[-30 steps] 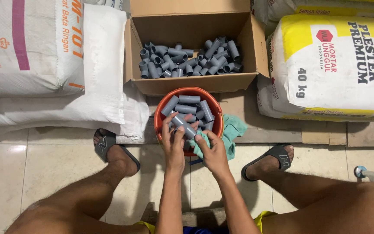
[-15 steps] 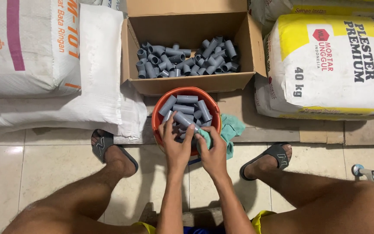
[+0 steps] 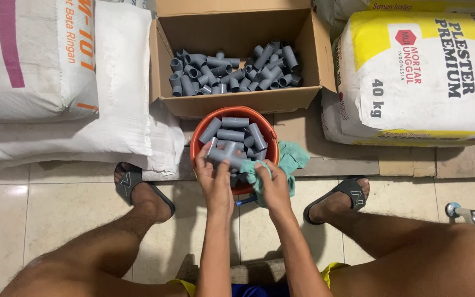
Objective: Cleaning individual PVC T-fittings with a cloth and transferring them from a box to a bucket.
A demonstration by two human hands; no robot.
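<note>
The left hand (image 3: pixel 214 184) pinches a short grey pipe piece (image 3: pixel 222 158) just over the near rim of the orange bucket (image 3: pixel 196 144), its grip pressed together on the piece's near end. The right hand (image 3: pixel 273 187) is closed on a bunched teal cloth (image 3: pixel 288 163), and the cloth meets the piece's other end, so the piece lies between the two hands. As a judgement, this piece is being wiped. How much of the work is done cannot be told from here: the bucket holds a loose layer of like pieces, and the open box (image 3: pixel 237 104) just beyond the bucket holds a far bigger heap (image 3: pixel 232 71), but nothing shows which lot has been wiped. The pieces are smooth, matt grey plastic tubes, short and hollow, with round open ends, lying in all directions. The bucket is round, glossy plastic; the box is plain brown cardboard with its flaps up. The cloth is soft and crumpled, and part of it trails onto the floor beside the bucket. To either side of the box lie large woven sacks, white (image 3: pixel 56 82) on the left, white and yellow (image 3: pixel 424 77) on the right. The floor (image 3: pixel 72 209) near the bucket is pale glossy tile, and a dark sandal (image 3: pixel 130 184) on each foot flanks the bucket.
</note>
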